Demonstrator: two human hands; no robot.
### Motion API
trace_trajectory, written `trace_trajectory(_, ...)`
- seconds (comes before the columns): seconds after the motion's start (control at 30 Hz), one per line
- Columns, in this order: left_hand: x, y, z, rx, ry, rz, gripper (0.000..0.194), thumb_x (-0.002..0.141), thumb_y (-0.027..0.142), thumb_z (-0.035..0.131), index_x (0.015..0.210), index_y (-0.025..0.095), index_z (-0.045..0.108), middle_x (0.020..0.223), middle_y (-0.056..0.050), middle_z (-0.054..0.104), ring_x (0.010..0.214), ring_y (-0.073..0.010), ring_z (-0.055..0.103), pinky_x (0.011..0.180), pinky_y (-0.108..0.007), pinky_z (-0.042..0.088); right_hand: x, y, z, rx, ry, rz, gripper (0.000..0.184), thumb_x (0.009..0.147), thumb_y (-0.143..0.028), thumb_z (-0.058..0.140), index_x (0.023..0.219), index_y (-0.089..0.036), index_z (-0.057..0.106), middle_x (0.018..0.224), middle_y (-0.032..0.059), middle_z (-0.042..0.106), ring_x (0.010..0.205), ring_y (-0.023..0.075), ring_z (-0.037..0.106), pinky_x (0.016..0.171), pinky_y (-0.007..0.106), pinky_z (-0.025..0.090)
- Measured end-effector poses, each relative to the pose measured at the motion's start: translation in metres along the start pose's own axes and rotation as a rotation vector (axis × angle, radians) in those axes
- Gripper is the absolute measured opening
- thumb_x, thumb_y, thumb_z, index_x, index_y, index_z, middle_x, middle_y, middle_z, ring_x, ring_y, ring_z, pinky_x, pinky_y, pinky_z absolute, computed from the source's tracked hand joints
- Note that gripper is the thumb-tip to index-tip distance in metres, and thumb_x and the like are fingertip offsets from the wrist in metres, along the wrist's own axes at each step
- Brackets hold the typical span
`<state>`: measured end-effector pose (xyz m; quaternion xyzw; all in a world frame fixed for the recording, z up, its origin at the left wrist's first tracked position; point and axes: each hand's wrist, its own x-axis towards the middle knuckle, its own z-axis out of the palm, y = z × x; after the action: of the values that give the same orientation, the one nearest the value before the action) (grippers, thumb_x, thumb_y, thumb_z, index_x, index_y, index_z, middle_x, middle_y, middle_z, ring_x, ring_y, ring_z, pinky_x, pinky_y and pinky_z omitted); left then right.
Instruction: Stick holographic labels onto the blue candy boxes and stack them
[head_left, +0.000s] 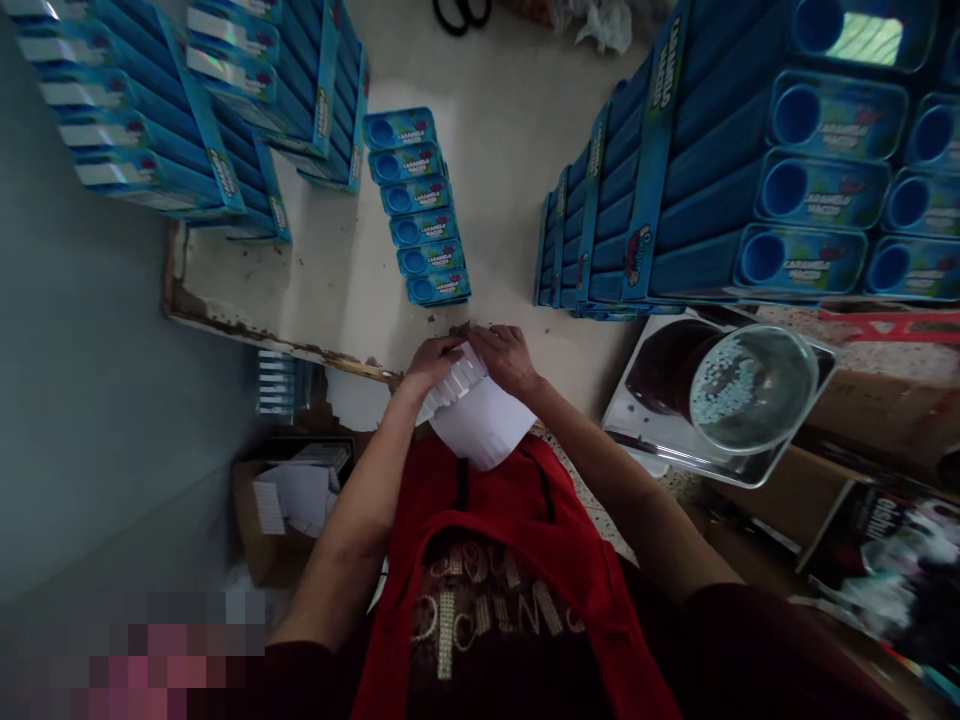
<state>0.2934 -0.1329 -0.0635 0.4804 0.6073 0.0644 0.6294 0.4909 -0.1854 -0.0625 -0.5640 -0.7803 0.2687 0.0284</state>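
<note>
Close to the table's front edge, my left hand (435,363) and my right hand (507,356) are both closed on the far end of a white sheet (486,424), which hangs toward my lap. A row of pale, shiny strips (459,380) lies along the sheet's left side, perhaps labels. My fingertips come together at the top edge, and the small detail between them is hidden. Just beyond my hands, a row of blue boxes (427,230) printed "Caramelo Macizo" stands on the cream table (495,210).
Banded stacks of blue boxes rise at right (652,180) and left (225,110). A clear round container with pale blue bits (787,390) sits on a metal tray (690,450). Black scissor-like handles (461,15) lie at the back. A cardboard box with papers (262,550) stands lower left.
</note>
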Motion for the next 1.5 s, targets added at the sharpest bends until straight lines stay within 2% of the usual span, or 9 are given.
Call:
trace_trajectory(0.2,-0.001,-0.005,-0.006,-0.126,-0.004,-0.073,0.039,0.077,0.026,0.070,0.110,0.016,0.088,0.104,-0.006,0.087,0.097,-0.0273,0.079,0.095,-0.037,0.062,-0.024,-0.007,0.012,0.012,0.000,-0.022,0.053,0.112,-0.010,0.038,0.158,-0.017,0.064,0.166,0.0154,0.062,0.149,0.0310,0.051,0.116,0.049,0.038)
trace_trajectory(0.43,0.010,0.011,-0.010,0.189,-0.017,0.057,0.040,0.083,0.021,0.062,0.112,0.020,0.089,0.109,-0.008,0.087,0.105,-0.0297,0.079,0.099,-0.037,0.060,-0.046,-0.013,-0.002,0.009,0.049,0.133,0.031,0.112,-0.026,0.053,0.120,-0.022,0.082,0.118,0.0143,0.079,0.117,0.0318,0.059,0.100,0.047,0.038)
trace_trajectory(0.67,0.011,0.023,-0.003,0.229,-0.049,0.118,0.045,0.087,0.015,0.064,0.125,0.023,0.087,0.129,-0.007,0.085,0.124,-0.0308,0.077,0.115,-0.040,0.055,-0.014,-0.010,-0.031,-0.051,0.070,0.206,0.046,0.116,-0.039,0.047,0.154,-0.024,0.069,0.114,0.0160,0.073,0.110,0.0327,0.055,0.092,0.046,0.035)
trace_trajectory(0.8,0.009,0.021,0.000,0.179,-0.043,0.084,0.044,0.086,0.012,0.065,0.122,0.024,0.089,0.131,-0.006,0.084,0.127,-0.0312,0.076,0.117,-0.041,0.054,0.000,-0.007,-0.025,-0.085,0.001,0.149,0.047,0.118,-0.034,0.039,0.145,-0.025,0.076,0.105,0.0159,0.074,0.106,0.0315,0.055,0.094,0.048,0.033)
trace_trajectory(1.0,0.008,0.018,0.003,0.048,-0.111,-0.026,0.030,0.081,0.013,0.068,0.099,0.022,0.091,0.106,-0.006,0.088,0.110,-0.0311,0.080,0.107,-0.042,0.060,-0.020,-0.008,-0.017,-0.085,-0.011,0.168,0.041,0.113,-0.025,0.049,0.141,-0.028,0.079,0.097,0.0137,0.074,0.098,0.0281,0.055,0.094,0.047,0.031)
trace_trajectory(1.13,0.003,0.020,0.001,-0.015,-0.171,-0.082,0.028,0.079,0.011,0.070,0.095,0.022,0.090,0.100,-0.006,0.087,0.100,-0.0298,0.080,0.101,-0.042,0.062,-0.024,-0.006,-0.022,-0.064,0.008,0.149,0.035,0.114,-0.032,0.052,0.126,-0.030,0.085,0.092,0.0112,0.074,0.094,0.0267,0.055,0.092,0.045,0.030)
trace_trajectory(1.27,0.005,0.021,-0.001,0.046,-0.117,-0.080,0.027,0.082,0.012,0.069,0.095,0.022,0.090,0.100,-0.007,0.087,0.102,-0.0322,0.080,0.098,-0.042,0.061,-0.022,-0.006,-0.021,-0.028,0.033,0.142,0.034,0.114,-0.034,0.053,0.110,-0.026,0.086,0.091,0.0108,0.076,0.094,0.0260,0.059,0.093,0.045,0.031)
trace_trajectory(1.37,0.018,0.021,0.002,0.207,-0.035,-0.009,0.031,0.085,0.012,0.067,0.101,0.024,0.090,0.106,-0.007,0.087,0.111,-0.0337,0.079,0.106,-0.042,0.058,-0.026,-0.013,-0.027,0.050,0.059,0.229,0.026,0.107,-0.034,0.063,0.100,-0.022,0.085,0.094,0.0112,0.079,0.094,0.0260,0.063,0.095,0.044,0.034)
trace_trajectory(1.5,0.028,0.020,0.011,0.323,0.111,0.124,0.035,0.092,0.014,0.064,0.118,0.019,0.087,0.128,-0.014,0.083,0.132,-0.0367,0.071,0.120,-0.046,0.049,-0.041,-0.037,-0.069,0.429,0.125,0.497,0.010,0.092,-0.032,0.077,0.087,-0.023,0.080,0.069,0.0003,0.065,0.073,0.0197,0.057,0.078,0.036,0.039)
